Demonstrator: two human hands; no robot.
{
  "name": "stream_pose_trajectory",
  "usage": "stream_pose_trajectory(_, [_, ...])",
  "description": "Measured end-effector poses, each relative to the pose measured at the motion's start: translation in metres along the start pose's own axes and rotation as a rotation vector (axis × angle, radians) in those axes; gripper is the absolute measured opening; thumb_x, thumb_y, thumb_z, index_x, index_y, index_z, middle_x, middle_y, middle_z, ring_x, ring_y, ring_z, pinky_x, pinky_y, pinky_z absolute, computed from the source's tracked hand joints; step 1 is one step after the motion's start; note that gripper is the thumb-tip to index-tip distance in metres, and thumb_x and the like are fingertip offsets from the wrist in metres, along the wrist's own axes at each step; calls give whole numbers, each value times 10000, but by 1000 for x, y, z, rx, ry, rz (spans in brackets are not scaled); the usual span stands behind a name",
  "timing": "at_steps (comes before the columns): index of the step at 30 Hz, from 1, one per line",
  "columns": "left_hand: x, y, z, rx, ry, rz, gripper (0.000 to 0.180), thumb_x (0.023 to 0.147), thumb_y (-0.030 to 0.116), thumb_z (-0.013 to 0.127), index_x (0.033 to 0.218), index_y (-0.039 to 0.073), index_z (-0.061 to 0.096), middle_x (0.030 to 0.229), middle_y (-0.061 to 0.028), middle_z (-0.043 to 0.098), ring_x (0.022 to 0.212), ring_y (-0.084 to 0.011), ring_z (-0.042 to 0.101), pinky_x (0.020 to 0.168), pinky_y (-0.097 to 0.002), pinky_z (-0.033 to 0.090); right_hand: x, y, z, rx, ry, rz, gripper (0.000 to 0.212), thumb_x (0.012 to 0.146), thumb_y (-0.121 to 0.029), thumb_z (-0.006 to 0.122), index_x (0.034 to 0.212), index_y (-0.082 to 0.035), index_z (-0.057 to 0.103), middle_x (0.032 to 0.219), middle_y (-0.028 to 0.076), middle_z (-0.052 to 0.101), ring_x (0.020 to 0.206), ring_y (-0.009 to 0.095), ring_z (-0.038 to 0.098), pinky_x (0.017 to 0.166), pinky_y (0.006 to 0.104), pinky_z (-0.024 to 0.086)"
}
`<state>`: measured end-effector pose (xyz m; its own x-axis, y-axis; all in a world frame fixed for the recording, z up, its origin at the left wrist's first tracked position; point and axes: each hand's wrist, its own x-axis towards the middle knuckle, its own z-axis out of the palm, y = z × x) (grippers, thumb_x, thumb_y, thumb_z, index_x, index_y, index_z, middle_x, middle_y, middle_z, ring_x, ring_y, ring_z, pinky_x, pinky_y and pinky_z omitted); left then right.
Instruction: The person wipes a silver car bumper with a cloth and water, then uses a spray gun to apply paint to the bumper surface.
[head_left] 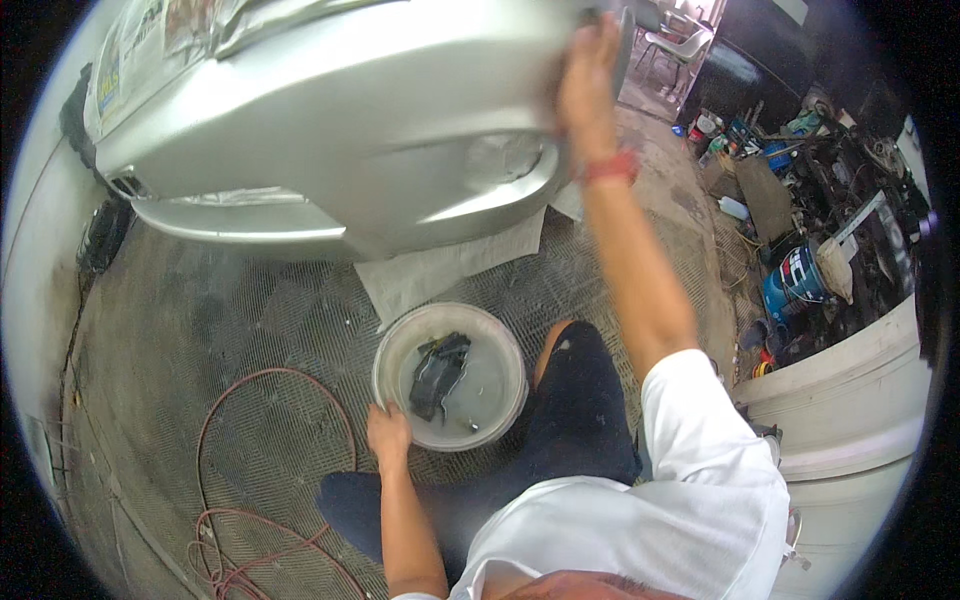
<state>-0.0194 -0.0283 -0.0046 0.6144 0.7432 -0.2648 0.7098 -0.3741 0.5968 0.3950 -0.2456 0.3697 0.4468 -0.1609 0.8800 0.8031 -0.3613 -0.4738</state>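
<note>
A large silver car bumper [400,130] fills the upper part of the view. My right hand [590,90] is at its right end, the arm stretched out and a red band on the wrist. Motion blurs the fingers, and whether something dark lies under them is unclear. Between my knees stands a round whitish bucket [517,375] with cloudy water in it. My left hand [388,435] grips the bucket's near left rim. A dark, crumpled, cloth-like piece [440,375] lies partly in the water.
Newspaper [135,55] covers the car above the bumper, and pale sheets [440,270] lie on the floor beneath. A reddish hose [270,515] coils at lower left. Clutter and a blue bucket [795,280] stand on the right, near a pale panel [840,400]. A chair [680,45] stands farther back.
</note>
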Motion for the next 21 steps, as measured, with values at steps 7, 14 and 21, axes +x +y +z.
stream_pose_trajectory(7, [4,-20,-4,-6,7,33,574,1128,372,526,1396,-125,625,1356,-388,689,1278,-561,653,1099,-576,493,52,63,8,34,-102,202,846,1171,-587,344,1758,13,238,1824,293,220,1700,398,224,1379,493,177])
stream_pose_trajectory(14, [5,-17,3,40,49,25,546,1134,353,542,1426,-99,634,1331,-378,709,1276,-551,665,1085,-556,509,-39,176,-13,65,-328,176,701,1214,-434,315,1769,-24,187,1829,243,210,1714,395,153,1391,500,146])
stream_pose_trajectory(21, [14,-29,-4,114,63,3,594,1150,373,536,1475,-120,599,1389,-374,693,1318,-526,667,1115,-528,512,-169,147,6,116,-93,265,693,1223,-395,312,1805,-92,89,1884,180,21,1735,384,55,1406,500,71])
